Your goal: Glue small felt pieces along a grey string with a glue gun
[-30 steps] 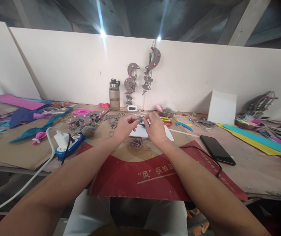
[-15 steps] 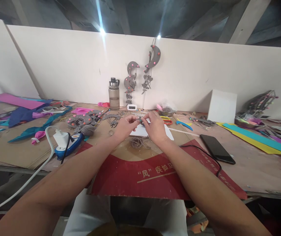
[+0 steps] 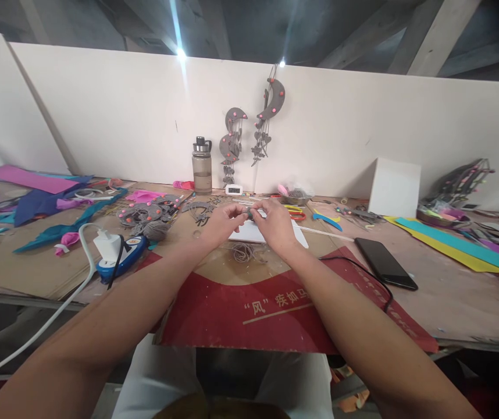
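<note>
My left hand [image 3: 224,224] and my right hand [image 3: 275,223] meet over a white sheet [image 3: 249,234]. Between their fingertips is a small dark greenish piece [image 3: 249,215], pinched from both sides; its kind is too small to make out. The fingers of both hands are closed around it and partly hide it. Just below the sheet, a loose bundle of grey cord [image 3: 243,252] lies on the red and brown cardboard [image 3: 249,314].
Left of my hands are grey felt pieces with pink dots [image 3: 149,212] and a blue power strip [image 3: 123,260]. A bottle [image 3: 202,169] stands behind. To the right lie scissors [image 3: 295,213], a phone [image 3: 384,265] and a black cable [image 3: 363,267]. Grey moon ornaments [image 3: 274,100] hang on the white board.
My right hand's fingers have shifted slightly left, closer to the left fingertips. The small piece stays between them, and the things on the table have not moved.
</note>
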{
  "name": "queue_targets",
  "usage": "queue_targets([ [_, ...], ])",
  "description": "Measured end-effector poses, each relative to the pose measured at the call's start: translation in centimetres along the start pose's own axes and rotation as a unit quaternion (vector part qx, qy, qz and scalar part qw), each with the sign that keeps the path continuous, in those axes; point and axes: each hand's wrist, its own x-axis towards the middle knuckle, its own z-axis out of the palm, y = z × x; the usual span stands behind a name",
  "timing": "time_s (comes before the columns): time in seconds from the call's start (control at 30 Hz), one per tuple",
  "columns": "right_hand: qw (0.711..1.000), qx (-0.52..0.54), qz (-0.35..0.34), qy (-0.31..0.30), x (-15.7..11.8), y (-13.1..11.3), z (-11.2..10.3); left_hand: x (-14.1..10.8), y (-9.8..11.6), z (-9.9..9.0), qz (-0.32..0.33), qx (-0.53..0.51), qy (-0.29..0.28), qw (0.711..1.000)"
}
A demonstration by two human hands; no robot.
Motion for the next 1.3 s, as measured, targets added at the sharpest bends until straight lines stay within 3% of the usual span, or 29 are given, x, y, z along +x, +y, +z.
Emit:
queue_targets([
  [0.17,1.000,-0.017,0.011,-0.009,0.2,0.3,-0.2,0.0,0.5,0.0,-0.019,-0.006,-0.026,0.999],
  [0.33,1.000,-0.009,-0.001,-0.019,0.0,0.1,0.1,0.1,0.3,0.1,-0.040,0.036,0.007,0.999],
  [0.57,0.999,0.020,-0.014,-0.034,-0.2,0.2,0.3,0.2,0.1,-0.1,-0.005,0.135,0.032,0.990],
  [0.87,0.997,0.072,-0.011,-0.023,-0.4,-0.1,0.7,0.1,0.6,0.1,-0.060,0.088,0.098,0.989],
  [1.3,0.977,0.158,0.138,-0.038,-0.5,-0.6,0.8,0.1,-0.9,0.7,-0.029,0.021,0.132,0.991],
])
